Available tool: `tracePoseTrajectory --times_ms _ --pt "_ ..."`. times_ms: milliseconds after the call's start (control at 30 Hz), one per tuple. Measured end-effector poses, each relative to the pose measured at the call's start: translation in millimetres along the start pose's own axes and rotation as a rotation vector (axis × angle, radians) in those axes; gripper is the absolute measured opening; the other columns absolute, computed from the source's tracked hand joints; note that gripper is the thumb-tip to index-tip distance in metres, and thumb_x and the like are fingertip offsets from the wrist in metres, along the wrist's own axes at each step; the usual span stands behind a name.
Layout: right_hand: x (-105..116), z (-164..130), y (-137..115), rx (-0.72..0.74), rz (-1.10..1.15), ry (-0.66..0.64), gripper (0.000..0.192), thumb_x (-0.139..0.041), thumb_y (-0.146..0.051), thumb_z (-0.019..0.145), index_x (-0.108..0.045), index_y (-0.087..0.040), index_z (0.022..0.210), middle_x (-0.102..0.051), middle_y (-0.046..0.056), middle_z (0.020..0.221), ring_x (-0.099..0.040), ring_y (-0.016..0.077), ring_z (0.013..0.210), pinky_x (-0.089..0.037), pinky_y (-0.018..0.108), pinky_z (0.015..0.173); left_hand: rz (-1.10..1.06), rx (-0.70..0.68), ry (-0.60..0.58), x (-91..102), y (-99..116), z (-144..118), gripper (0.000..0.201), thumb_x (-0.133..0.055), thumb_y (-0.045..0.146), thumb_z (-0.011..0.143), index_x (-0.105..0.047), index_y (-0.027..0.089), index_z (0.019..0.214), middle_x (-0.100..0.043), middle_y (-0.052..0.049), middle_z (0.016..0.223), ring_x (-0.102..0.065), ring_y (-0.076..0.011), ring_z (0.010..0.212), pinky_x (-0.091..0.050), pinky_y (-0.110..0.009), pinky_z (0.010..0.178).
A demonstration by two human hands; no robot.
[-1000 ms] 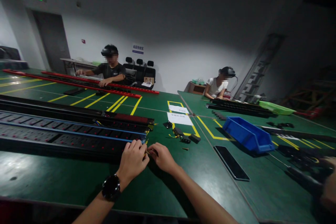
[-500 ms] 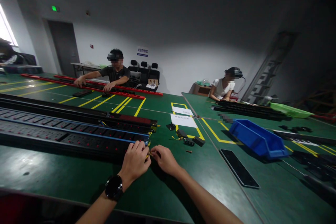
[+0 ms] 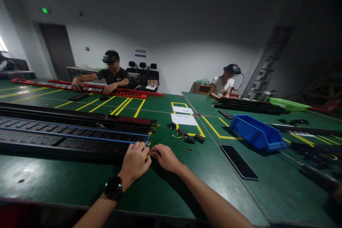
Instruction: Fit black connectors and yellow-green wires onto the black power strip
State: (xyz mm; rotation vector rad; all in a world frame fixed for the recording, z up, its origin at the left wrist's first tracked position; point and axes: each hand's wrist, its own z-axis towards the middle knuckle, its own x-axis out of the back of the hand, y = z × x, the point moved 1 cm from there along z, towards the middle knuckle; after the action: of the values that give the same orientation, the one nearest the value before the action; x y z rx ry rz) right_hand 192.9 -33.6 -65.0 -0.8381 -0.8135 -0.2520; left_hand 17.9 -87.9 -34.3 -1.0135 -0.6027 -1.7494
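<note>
The left hand (image 3: 135,162), a black watch on its wrist, and the right hand (image 3: 165,156) meet fingertip to fingertip, both pinched on a thin yellow wire (image 3: 148,155) at the end of the long black socket strip (image 3: 80,142). Bare green surface (image 3: 66,181) lies nearer the person. Right of the hands lie one blue plastic bin (image 3: 256,133) and one black phone (image 3: 239,162). Two white sheets (image 3: 184,119) lie beyond, print unreadable.

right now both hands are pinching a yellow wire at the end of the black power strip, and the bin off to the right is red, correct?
Not quite: the bin is blue, not red, as the head view shows. The rest holds: the left hand and right hand meet on a yellow wire at the end of the black power strip.
</note>
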Motion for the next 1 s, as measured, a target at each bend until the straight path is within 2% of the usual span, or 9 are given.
tracePoseTrajectory --times_ms 733,867,933,1000 --pt "8.6 3.4 -6.0 -0.03 -0.011 -0.008 0.015 -0.064 -0.016 0.094 -0.073 -0.022 0.104 -0.07 0.003 0.093 -0.064 0.0168 0.086 -0.047 0.025 0.076 0.006 -0.004 -0.013 5.2 0.7 1.4 0.01 -0.06 0.02 0.087 -0.069 0.019 0.085 -0.065 -0.008 0.091 -0.057 -0.0271 0.092 -0.041 -0.043 0.082" --pt "34.3 5.0 4.4 -0.118 -0.136 -0.007 0.02 -0.061 -0.018 0.092 -0.076 -0.025 0.103 -0.072 0.004 0.095 -0.066 0.0187 0.09 -0.047 0.027 0.08 -0.008 0.003 -0.009 6.5 0.8 1.4 0.01 -0.06 0.019 0.086 -0.07 0.019 0.086 -0.066 -0.008 0.092 -0.057 -0.0273 0.093 -0.042 -0.043 0.082" --pt "58.9 2.4 16.0 -0.268 -0.282 0.048 0.023 -0.056 -0.02 0.094 -0.077 -0.026 0.102 -0.073 0.006 0.102 -0.068 0.0209 0.093 -0.047 0.028 0.08 -0.018 0.002 -0.012 6.7 0.6 1.5 0.01 -0.06 0.019 0.086 -0.07 0.019 0.087 -0.066 -0.008 0.093 -0.058 -0.0273 0.093 -0.042 -0.043 0.082" --pt "86.7 -3.5 30.7 -0.505 -0.42 0.147 0.025 -0.054 -0.023 0.095 -0.076 -0.026 0.108 -0.074 0.009 0.108 -0.069 0.0234 0.094 -0.048 0.031 0.079 -0.024 0.001 -0.019 6.6 0.3 1.6 0.011 -0.06 0.019 0.087 -0.071 0.019 0.087 -0.066 -0.008 0.093 -0.058 -0.0268 0.093 -0.042 -0.043 0.082"
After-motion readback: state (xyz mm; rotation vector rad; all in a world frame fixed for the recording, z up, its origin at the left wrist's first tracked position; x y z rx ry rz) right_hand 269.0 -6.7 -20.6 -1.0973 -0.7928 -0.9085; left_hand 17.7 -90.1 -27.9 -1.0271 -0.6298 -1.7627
